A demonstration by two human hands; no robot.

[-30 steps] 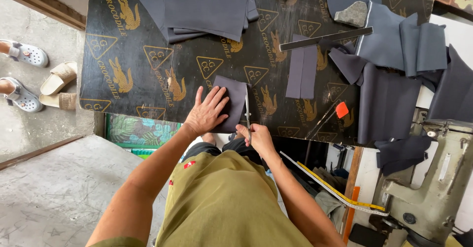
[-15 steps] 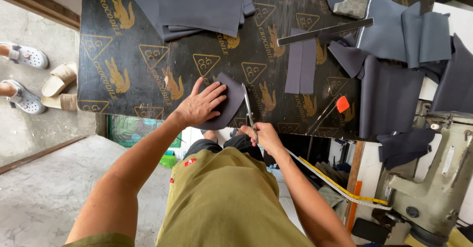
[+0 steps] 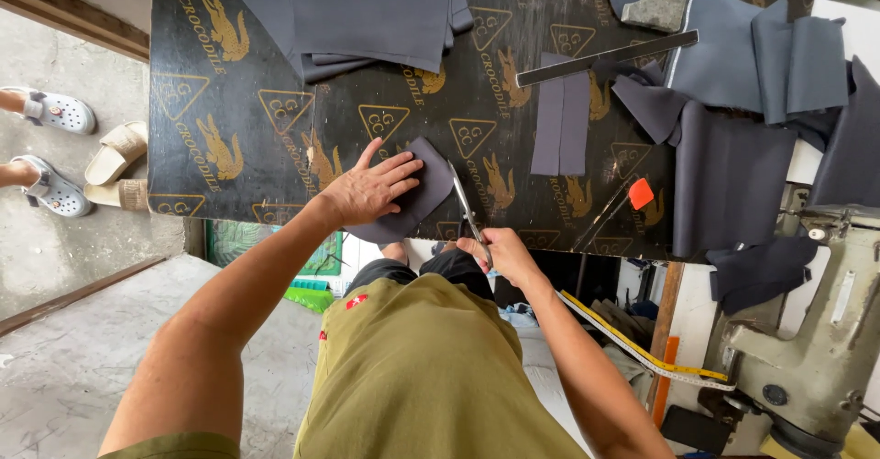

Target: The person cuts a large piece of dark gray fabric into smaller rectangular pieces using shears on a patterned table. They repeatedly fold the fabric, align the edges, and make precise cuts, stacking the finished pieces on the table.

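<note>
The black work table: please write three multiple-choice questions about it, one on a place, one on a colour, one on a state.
1. Where is the metal ruler?
A. upper table
B. on the floor
C. in a hand

2. What colour is the small tab?
A. green
B. orange-red
C. white

3. How is the left hand?
A. fist in the air
B. flat on the dark cloth piece
C. holding the scissors

Answers: 1 A, it lies above the cloth strips; 2 B, bright against black; 3 B, palm presses cloth, while the right hand grips the scissors.

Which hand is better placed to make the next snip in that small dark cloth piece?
Probably the right hand: it already grips the scissors at the edge of the dark cloth piece, while the left hand lies flat on it.
</note>
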